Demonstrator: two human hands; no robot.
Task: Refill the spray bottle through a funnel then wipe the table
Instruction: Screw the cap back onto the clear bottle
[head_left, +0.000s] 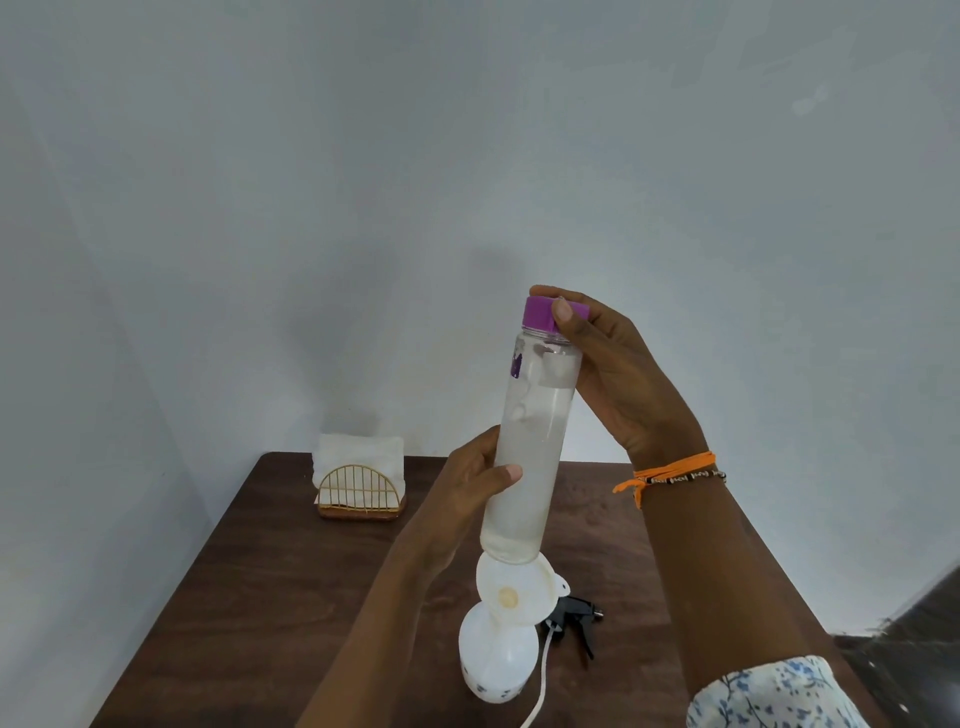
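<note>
Head view: tall clear plastic water bottle (530, 441) with a purple screw cap (543, 313) held upright, slightly tilted, above the table. Mostly full of clear liquid.

Left hand (475, 483) wraps the lower half of the bottle body, thumb across the front, fingers curled behind. Firm hold.

Right hand (608, 374) is at the top: thumb and fingertips pinch the purple cap, palm beside the bottle neck. Cap is on the bottle. Orange thread and a beaded band on that wrist; blue-floral white sleeve at the forearm.

Directly below the bottle base: white plastic funnel (511, 587) seated in the neck of a white translucent spray bottle (496, 660), which stands on the dark brown wooden table (234, 597). Bottle base overlaps the funnel rim in this view; cannot tell if they touch.

Black trigger sprayer head (574, 618) lies on the table just right of the spray bottle, its white dip tube trailing toward the near edge.

Far left corner of the table: gold wire napkin holder (361, 496) with white folded cloths (358, 454), well apart from the bottles. Plain pale wall behind.
</note>
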